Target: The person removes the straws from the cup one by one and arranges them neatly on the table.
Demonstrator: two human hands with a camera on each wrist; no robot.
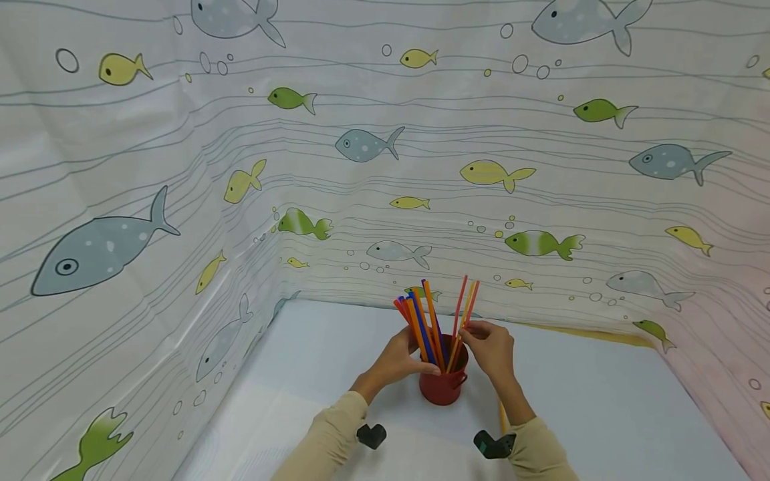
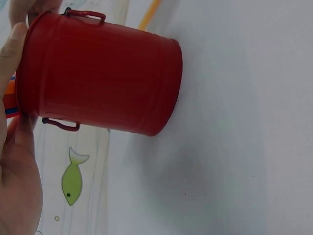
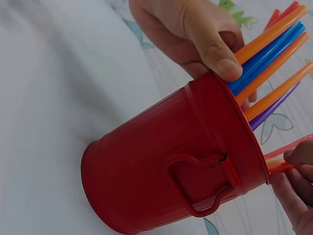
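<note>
A small red metal bucket [image 1: 442,389] with wire side handles stands upright on the white tabletop, holding several drinking straws. My left hand [image 1: 394,361] curls round a bundle of orange, blue and red straws [image 1: 421,327] at the rim. In the right wrist view its thumb [image 3: 227,70] lies against the straws beside the rim, and most of its fingers are hidden behind them. Across the opening, my right hand [image 1: 492,344] pinches a few thin red and orange straws [image 1: 468,307] that lean to the right. Their lower ends are inside the bucket.
A yellow-orange straw [image 1: 502,417] lies on the tabletop [image 1: 589,401], partly behind my right wrist. Fish-printed sheeting [image 1: 361,180] rises as walls at the back and both sides. A yellow strip [image 1: 589,334] runs along the table's back edge.
</note>
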